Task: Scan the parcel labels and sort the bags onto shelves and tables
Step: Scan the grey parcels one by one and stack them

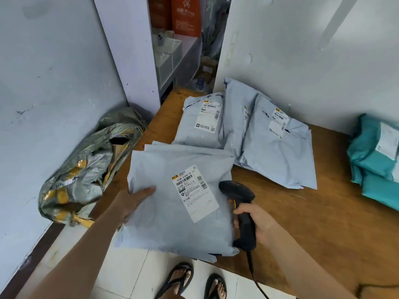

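The grey bag (172, 225) lies between the two hands, partly over the near edge of the counter (302, 212). The left hand (135, 201) pinches its left edge, thumb on top and the fingers apparently tucked beneath. The right hand (259, 223) is wrapped round the handle of the black scanner (239, 195), just beside the bag's right edge.

The scanner's head points left across the bag. The label (195, 193) sits just to the left of the right hand, and its long axis runs away from the person with a slight tilt. The barcode is at the label's far end, so the scan likely needs only a small aim toward that end.

Beyond the right hand, more grey bags (276, 145) lie overlapping on the counter. Teal bags (371, 156) are stacked well off to its right.

Left of the left hand, a silver-and-yellow sack (84, 175) slumps on the floor with its mouth open. Something brown shows inside, but the rest of its contents cannot be made out.

Far beyond both hands, a shelf (187, 46) holds orange bags (185, 16) and pale boxes.
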The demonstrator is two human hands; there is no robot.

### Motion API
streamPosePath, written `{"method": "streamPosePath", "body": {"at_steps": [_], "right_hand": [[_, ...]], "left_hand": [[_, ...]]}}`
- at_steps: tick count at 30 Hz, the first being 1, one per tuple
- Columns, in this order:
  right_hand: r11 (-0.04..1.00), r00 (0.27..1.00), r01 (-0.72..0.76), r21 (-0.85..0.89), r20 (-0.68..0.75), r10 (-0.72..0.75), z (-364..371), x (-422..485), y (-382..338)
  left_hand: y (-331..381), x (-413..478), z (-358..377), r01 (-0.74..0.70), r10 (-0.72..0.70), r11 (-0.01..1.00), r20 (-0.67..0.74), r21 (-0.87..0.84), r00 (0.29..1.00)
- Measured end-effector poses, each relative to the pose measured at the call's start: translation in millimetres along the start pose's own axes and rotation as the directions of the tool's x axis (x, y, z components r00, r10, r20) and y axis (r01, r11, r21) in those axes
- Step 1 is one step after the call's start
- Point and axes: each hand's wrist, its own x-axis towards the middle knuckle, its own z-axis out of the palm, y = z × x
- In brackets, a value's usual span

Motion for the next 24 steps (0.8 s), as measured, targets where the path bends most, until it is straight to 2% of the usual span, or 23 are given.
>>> {"method": "streamPosePath", "body": {"at_steps": [4, 8, 11, 16, 19, 21, 23, 24], "right_hand": [[1.000, 1.000, -0.019, 0.004, 0.025, 0.019, 9, -3, 1], [0.997, 0.998, -0.064, 0.036, 0.029, 0.063, 22, -2, 2], [0.997, 0.996, -0.067, 0.045, 0.054, 0.064, 34, 2, 4], [0.998, 0.990, -0.026, -0.061, 0.138, 0.034, 48, 6, -9], [0.996, 0.990, 0.027, -0.081, 0.142, -0.016, 39, 2, -25], [0.995, 0.991, 0.087, -0.049, 0.102, -0.082, 23, -3, -38], [0.988, 0.988, 0.155, 0.022, 0.020, -0.155, 0, -8, -51], [0.979, 0.982, 0.191, 0.068, -0.016, -0.191, -14, -12, -57]], "left_hand": [[-11, 12, -6, 0.015, -0.014, 1.000, -0.053, 0.016, 0.999], [-7, 21, -13, 0.070, -0.068, 0.996, 0.030, -0.051, 0.997], [1, 31, -24, 0.051, -0.045, 0.994, 0.059, -0.097, 0.997], [10, 44, -35, -0.003, 0.014, 0.996, -0.125, 0.086, 0.992], [35, 52, -28, -0.077, 0.164, 0.933, -0.224, 0.352, 0.961], [62, 55, -8, -0.127, 0.306, 0.852, -0.285, 0.508, 0.908], [96, 47, 29, -0.252, 0.525, 0.741, -0.304, 0.622, 0.795], [114, 40, 53, -0.352, 0.626, 0.685, -0.268, 0.638, 0.732]]}}
